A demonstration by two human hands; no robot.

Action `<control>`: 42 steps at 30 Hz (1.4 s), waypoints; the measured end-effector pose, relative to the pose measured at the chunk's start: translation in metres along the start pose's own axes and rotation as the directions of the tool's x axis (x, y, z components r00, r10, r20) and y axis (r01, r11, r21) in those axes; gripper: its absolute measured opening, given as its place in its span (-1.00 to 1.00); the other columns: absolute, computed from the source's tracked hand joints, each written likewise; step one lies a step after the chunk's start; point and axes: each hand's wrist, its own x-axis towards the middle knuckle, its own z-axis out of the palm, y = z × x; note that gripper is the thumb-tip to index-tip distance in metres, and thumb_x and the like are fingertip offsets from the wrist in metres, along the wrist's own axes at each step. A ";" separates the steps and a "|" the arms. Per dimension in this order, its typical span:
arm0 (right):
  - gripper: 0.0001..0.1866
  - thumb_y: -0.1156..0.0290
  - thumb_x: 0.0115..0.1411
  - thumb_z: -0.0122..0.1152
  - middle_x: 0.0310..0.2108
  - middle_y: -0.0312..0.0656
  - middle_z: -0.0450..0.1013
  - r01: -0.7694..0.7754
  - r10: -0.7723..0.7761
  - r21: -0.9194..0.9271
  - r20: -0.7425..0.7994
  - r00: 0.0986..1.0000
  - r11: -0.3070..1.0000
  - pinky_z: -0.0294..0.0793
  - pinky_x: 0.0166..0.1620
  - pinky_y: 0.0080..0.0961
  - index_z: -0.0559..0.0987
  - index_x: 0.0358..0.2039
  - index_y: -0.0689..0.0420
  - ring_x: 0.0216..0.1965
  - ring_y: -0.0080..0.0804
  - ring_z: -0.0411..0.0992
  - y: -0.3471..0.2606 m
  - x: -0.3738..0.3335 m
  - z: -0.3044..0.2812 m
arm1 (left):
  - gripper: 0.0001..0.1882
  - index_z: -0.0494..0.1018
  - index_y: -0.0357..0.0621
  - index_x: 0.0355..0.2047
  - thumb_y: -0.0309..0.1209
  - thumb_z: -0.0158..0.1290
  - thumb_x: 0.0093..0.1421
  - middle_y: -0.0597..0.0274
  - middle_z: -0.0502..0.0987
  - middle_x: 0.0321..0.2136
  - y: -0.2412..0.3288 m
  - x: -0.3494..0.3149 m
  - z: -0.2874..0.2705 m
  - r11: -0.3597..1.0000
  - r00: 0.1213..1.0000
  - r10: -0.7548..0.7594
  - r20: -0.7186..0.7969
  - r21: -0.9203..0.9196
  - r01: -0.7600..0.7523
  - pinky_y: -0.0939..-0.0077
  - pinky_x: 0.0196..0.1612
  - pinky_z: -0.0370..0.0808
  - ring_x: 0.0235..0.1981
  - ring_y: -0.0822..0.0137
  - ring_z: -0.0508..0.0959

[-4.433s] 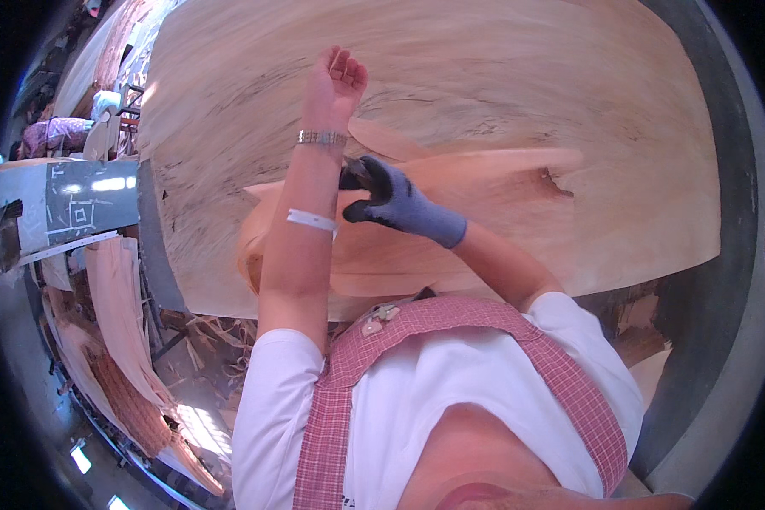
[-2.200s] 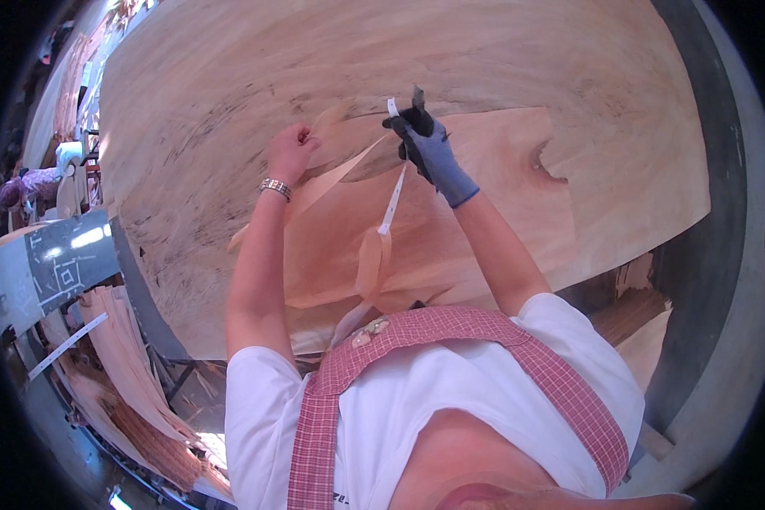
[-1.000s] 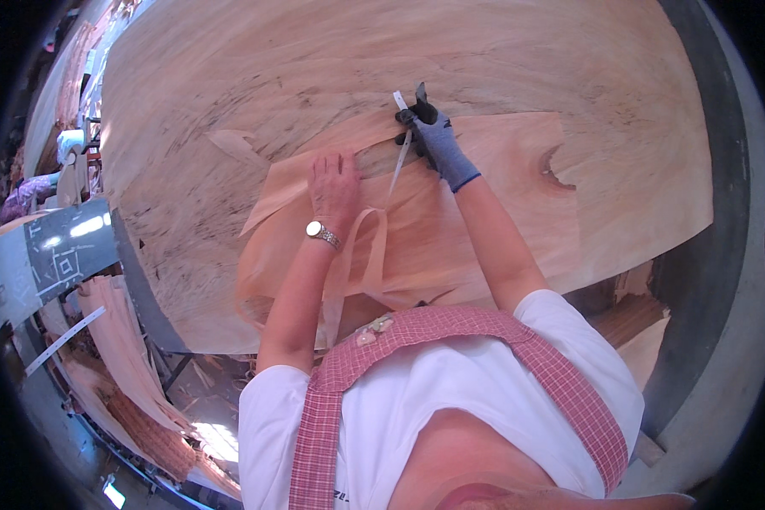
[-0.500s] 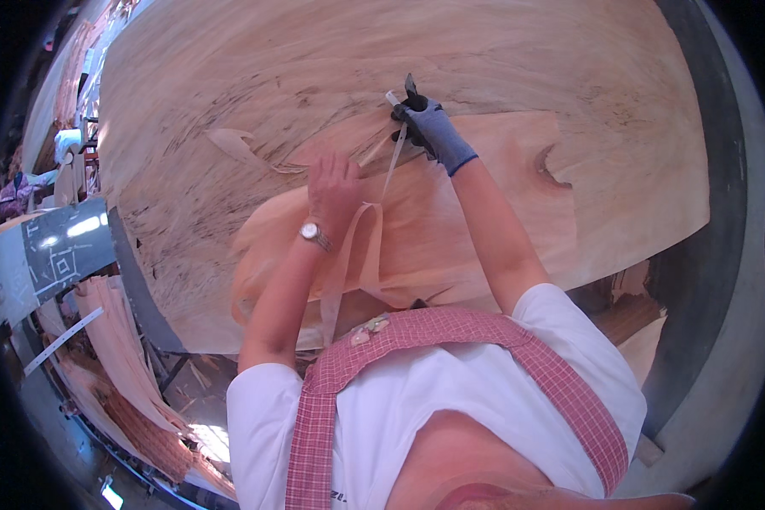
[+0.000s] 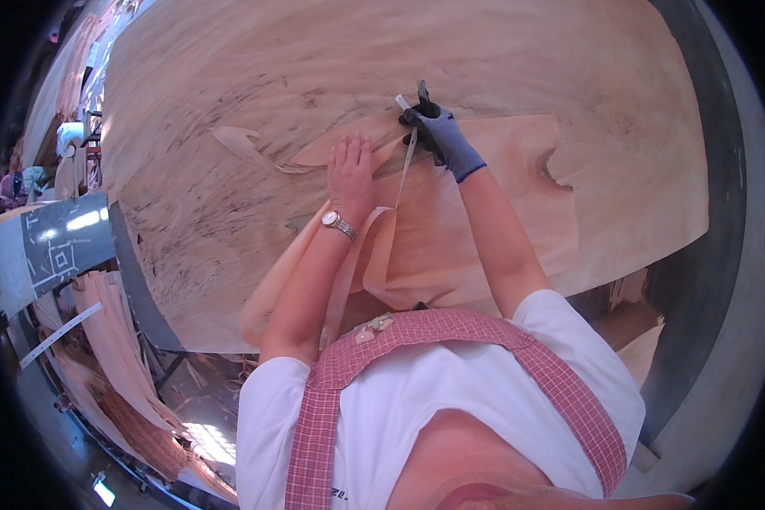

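Both hands work on thin wood veneer spread over a wide surface. Her bare left hand, a watch on its wrist, lies flat with fingers spread and closed on nothing, pressing down the smaller veneer piece that lies on top of the big veneer sheet. Just to its right, the gloved right hand is closed tight around a dark cutting tool, held at the far edge of the smaller piece. A narrow pale strip hangs from that grip toward the body, between the two hands.

As I judge it, the main risk is the closeness of the bare fingers to the tool: a slip across the grain could bring its edge into the unprotected hand. Veneer this thin may also split along the grain or tear at the notch to the right if the pressing hand eases off and the sheet shifts. Its near edge curls loosely below the left forearm and could snag or crack there.
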 end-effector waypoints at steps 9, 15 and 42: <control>-0.66 0.17 0.26 0.26 -0.32 -0.26 0.56 0.066 -0.074 0.141 0.055 0.996 0.988 0.47 -0.42 -0.62 0.54 -0.10 0.15 -0.49 -0.56 0.44 -0.003 -0.018 -0.005 | -0.33 0.20 -0.12 0.31 -0.20 0.04 0.22 0.11 0.17 0.34 -0.011 -0.006 0.011 0.998 0.997 -0.016 0.071 0.056 0.012 0.03 0.37 0.02 0.37 0.00 0.11; -0.67 0.15 0.28 0.22 -0.34 -0.27 0.55 0.083 -0.129 0.339 0.114 0.985 0.937 0.39 -0.48 -0.69 0.52 -0.07 0.10 -0.54 -0.62 0.39 0.004 -0.022 -0.017 | -0.31 0.20 -0.16 0.30 -0.16 0.06 0.21 0.09 0.17 0.33 -0.003 -0.008 0.009 0.997 0.996 -0.052 0.073 0.054 0.048 0.03 0.36 0.03 0.36 -0.02 0.11; -0.59 0.08 0.17 0.33 -0.40 -0.25 0.55 -0.121 0.117 0.141 0.037 0.992 0.983 0.28 -0.55 -0.68 0.57 -0.11 0.11 -0.55 -0.63 0.41 0.003 -0.072 0.003 | -0.32 0.24 0.17 0.29 -0.54 -0.06 0.12 0.39 0.20 0.34 -0.015 0.080 0.001 0.944 0.921 0.291 0.259 0.079 -0.321 0.27 -0.08 0.53 -0.11 0.14 0.49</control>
